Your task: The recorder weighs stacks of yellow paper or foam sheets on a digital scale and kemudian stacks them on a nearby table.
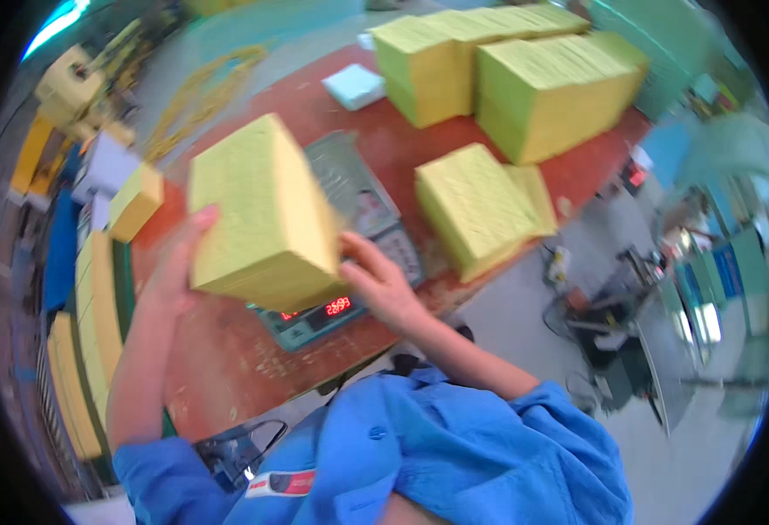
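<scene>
Stack of yellow paper sheets (262, 214), thick, square-edged, tilted, fingers of both hands pressing its sides

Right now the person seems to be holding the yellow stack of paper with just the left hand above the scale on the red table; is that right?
Not quite: both hands hold it. In the head view the left hand grips the left side of the yellow stack and the right hand its right side, above the scale on the red table.

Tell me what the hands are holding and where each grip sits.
Both hands hold one thick stack of yellow paper above the scale. The left hand grips its left side, and the right hand grips its lower right edge.
</scene>
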### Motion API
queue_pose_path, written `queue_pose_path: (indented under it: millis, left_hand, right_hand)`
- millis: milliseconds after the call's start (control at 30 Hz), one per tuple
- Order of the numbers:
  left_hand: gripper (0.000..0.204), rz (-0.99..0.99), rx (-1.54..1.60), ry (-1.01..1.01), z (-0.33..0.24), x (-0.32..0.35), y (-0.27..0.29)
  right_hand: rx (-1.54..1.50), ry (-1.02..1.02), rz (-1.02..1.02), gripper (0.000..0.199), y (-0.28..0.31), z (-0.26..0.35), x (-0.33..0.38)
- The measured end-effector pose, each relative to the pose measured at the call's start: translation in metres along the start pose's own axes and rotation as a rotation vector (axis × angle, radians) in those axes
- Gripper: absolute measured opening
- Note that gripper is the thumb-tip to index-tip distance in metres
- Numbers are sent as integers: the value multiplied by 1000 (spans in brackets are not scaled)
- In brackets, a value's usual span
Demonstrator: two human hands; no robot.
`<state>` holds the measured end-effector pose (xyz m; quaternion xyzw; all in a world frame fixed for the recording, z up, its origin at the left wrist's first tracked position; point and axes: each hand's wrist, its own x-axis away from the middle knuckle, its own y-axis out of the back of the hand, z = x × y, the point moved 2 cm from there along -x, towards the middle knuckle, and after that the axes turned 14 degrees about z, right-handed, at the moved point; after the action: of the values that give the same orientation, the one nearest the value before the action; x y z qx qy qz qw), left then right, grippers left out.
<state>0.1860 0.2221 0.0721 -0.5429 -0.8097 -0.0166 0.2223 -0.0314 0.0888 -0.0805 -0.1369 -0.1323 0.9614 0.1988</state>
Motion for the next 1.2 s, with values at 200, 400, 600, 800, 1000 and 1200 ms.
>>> queue_pose_path:
  millis: [200, 400, 600, 800, 1000, 1200]
  left_hand:
    - [55, 80, 87, -16, -5, 2, -2]
    - [56, 24, 68, -26, -2, -3, -8]
    - [56, -9, 49, -45, -2, -4, -12]
    - [54, -78, 80, -56, 0, 0, -19]
    - [54, -134, 36, -68, -3, 1, -22]
    - [55, -149, 57, -78, -1, -3, -8]
  right_hand:
    - [409, 168, -198, 24, 47, 104, 81]
    - [580, 57, -899, 21, 245, 61, 142]
    - [1072, -378, -870, 40, 308, 41, 128]
    - [702, -330, -865, 33, 326, 30, 131]
    - [366, -336, -791, 26, 334, 40, 154]
    - [236, -443, -640, 30, 345, 54, 176]
